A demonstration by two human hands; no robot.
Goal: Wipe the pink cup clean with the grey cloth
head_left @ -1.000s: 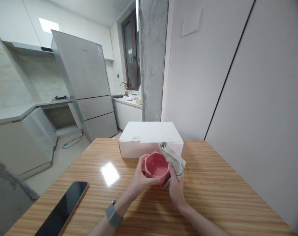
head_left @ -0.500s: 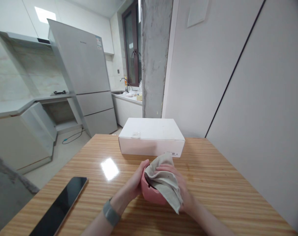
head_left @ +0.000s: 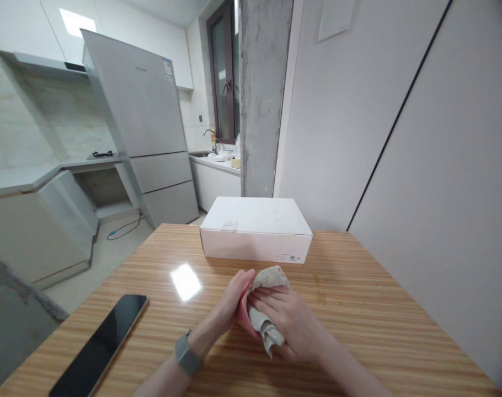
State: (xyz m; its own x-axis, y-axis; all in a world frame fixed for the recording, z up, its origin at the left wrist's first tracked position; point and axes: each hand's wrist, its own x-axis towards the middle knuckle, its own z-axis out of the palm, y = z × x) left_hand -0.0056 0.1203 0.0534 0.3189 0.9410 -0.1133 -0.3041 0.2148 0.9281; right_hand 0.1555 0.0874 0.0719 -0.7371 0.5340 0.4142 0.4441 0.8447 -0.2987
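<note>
Gripping tilted bowl (head_left: 243, 316) with left hand (head_left: 233, 296) — clutching cloth (head_left: 271, 276) at its opening with right hand (head_left: 293, 318) — in front of box (head_left: 255, 223), over table (head_left: 367, 314).

Bright indoor light, white glare (head_left: 185, 282) on the wooden table (head_left: 379, 325), stretched edges, darkened right-hand corners

We see a pink bowl (head_left: 244, 320) and a beige-grey cloth (head_left: 271, 277). Our tabletop (head_left: 367, 309) shows brown, striped wood grain, and the carton (head_left: 255, 216) is white.
</note>
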